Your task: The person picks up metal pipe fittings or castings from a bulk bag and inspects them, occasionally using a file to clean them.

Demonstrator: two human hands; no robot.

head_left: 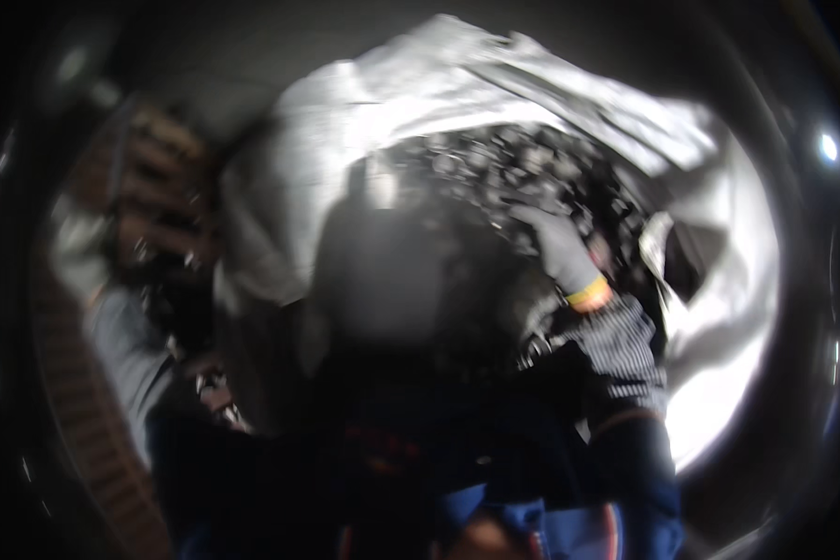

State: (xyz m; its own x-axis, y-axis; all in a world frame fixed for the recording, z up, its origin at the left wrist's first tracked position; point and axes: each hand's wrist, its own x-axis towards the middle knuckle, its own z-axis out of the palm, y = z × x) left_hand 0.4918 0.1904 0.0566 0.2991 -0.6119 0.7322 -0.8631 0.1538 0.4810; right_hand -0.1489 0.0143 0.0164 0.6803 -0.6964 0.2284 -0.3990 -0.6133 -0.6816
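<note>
A large white bag with a folded-back rim stands open in front of me. Many small dark pieces, some with shiny glints, fill it; their kind is too blurred to make out. My right hand, in a grey glove with a yellow and orange cuff, reaches down among the pieces at the right of the bag. Its fingers are smeared and partly lost against the dark pieces. Out to the far left, beyond the bag, is my left hand in a pale glove, too blurred to show its fingers or anything in them.
Reddish-brown slats, like a crate or pallet, stand at the left beside my left arm. Small shiny bits lie lower at the left. A loose white flap hangs at the bag's right side. Shadow covers the bag's near half.
</note>
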